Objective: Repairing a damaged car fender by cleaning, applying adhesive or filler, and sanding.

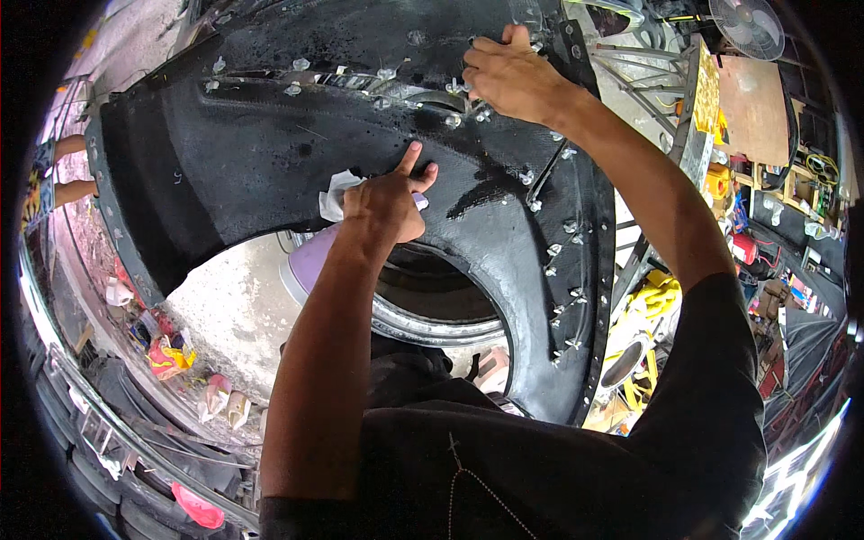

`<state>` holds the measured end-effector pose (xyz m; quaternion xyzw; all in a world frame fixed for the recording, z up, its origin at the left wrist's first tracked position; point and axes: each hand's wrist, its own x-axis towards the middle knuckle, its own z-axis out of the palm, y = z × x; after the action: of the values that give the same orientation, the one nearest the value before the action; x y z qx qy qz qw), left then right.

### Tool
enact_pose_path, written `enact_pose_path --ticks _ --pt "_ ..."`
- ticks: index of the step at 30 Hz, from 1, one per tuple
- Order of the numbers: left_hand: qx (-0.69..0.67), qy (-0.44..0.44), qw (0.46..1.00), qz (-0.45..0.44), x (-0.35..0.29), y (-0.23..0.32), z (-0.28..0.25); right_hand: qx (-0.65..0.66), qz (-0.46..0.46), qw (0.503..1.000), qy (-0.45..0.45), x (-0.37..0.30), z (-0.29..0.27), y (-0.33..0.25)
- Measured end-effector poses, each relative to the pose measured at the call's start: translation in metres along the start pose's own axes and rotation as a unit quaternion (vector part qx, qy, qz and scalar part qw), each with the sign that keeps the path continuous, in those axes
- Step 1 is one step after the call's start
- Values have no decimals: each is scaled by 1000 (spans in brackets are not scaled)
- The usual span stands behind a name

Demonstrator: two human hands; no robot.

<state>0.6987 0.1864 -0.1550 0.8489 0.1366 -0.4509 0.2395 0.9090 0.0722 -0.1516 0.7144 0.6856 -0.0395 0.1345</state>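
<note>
In front of me lies a large black curved panel (270,171) with a wide arched cut-out, shaped like a car fender. Small clear lumps (301,65) dot its seams and slot. Over its middle, my left hand (387,202) grips a crumpled white cloth or paper (337,193), with two fingers stretched out; a bit of something purple shows by its edge. My right hand (517,79) rests at the panel's far right part, fingers curled down on the surface near several lumps. What those fingers hold, if anything, is hidden. A wet-looking dark patch (490,187) marks the surface between the hands.
Below the cut-out are a lilac tub-like thing (310,261) and a tyre-like ring (432,292). A metal frame (639,76) stands at the right, with a fan (747,27) beyond. Another person's legs (70,171) show at the left. Bags (171,353) litter the floor.
</note>
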Motion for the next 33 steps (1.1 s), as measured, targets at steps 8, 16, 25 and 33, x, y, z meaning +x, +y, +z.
enact_pose_path --ticks 8,16,25,33 --pt "-32 -13 999 14 2 -3 2 28 -15 997 63 -6 16 -3" --pt "-79 -15 997 19 8 -6 5 163 139 971 104 -35 21 -11" --pt "-41 -12 999 1 0 -11 1 97 114 971 184 -24 27 -24" --pt "-297 77 943 128 26 -37 54 220 295 922 124 -49 5 -41"
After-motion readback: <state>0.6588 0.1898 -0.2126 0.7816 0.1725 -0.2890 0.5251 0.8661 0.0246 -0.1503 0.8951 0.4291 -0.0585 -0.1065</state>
